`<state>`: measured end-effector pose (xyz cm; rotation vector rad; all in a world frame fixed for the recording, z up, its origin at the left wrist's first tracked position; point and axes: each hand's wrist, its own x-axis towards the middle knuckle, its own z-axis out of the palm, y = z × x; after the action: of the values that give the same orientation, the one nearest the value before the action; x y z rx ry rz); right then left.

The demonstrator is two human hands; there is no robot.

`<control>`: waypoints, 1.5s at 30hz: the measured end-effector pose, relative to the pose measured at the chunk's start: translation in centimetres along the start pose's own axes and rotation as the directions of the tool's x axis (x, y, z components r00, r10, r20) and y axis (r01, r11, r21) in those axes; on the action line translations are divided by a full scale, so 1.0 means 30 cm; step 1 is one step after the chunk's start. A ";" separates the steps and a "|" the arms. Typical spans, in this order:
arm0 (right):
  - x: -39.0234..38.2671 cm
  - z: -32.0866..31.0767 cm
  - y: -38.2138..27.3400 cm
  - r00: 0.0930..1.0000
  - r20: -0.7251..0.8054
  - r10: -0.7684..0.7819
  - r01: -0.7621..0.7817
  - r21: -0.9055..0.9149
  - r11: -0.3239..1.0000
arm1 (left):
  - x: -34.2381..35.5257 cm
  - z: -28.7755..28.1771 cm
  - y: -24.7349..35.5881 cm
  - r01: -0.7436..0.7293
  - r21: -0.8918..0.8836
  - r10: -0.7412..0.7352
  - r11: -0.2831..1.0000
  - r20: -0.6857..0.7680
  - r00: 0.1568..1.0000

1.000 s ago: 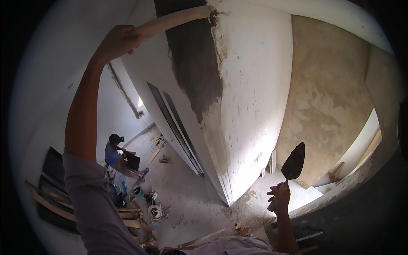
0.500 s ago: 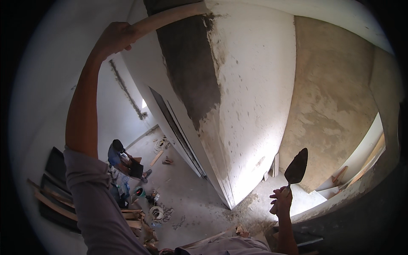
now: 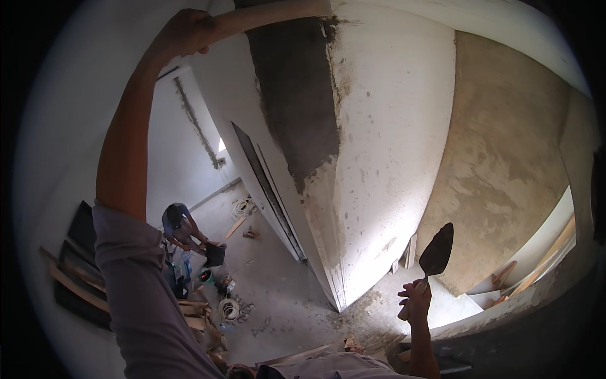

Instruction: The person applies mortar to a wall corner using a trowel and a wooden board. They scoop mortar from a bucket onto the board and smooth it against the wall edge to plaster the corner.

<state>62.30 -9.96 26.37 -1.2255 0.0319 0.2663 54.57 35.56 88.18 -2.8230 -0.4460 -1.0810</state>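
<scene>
High at the upper left, my left hand [image 3: 188, 35] is closed round a long pale wooden strip [image 3: 278, 12], which reaches right across the top of a dark wet mortar patch [image 3: 293, 95] on a white wall [image 3: 391, 120]. My right hand [image 3: 416, 297], low at the right, grips the handle of a pointed trowel [image 3: 435, 249]; its dark blade is upright.
Below on the left, a co-worker [image 3: 180, 224] bends over a dark object [image 3: 215, 254]. Coiled hoses [image 3: 229, 309], timber pieces [image 3: 192, 312] and tools lie on the concrete floor [image 3: 271, 294]. Dark panels [image 3: 82, 221] lean at the far left. A beige plastered wall [image 3: 499, 145] stands at right.
My left hand and the strip have moved a little upward in view, with the strip's tip shifted right. The co-worker has bent further forward. The trowel stays at the lower right.
</scene>
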 end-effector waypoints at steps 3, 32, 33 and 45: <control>0.002 0.004 0.003 1.000 0.003 0.027 -0.027 -0.024 0.999 | 0.010 0.000 -0.028 -0.033 -0.129 0.034 0.991 0.007 0.999; 0.059 -0.130 0.029 0.993 -0.044 0.105 -0.107 -0.056 0.993 | -0.063 -0.034 -0.028 0.113 -0.036 -0.114 0.993 -0.049 0.992; 0.062 -0.132 0.022 0.994 -0.036 0.103 -0.105 -0.065 0.992 | -0.067 -0.042 -0.029 0.110 -0.045 -0.112 0.993 -0.052 0.992; 0.065 -0.053 0.037 0.999 0.048 0.026 -0.023 -0.052 0.998 | -0.001 0.046 0.007 0.012 -0.089 -0.021 0.996 -0.106 0.994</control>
<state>64.14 -10.72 24.46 -1.2701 -0.0024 0.3201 55.50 35.61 87.14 -2.8229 -0.4224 -1.2791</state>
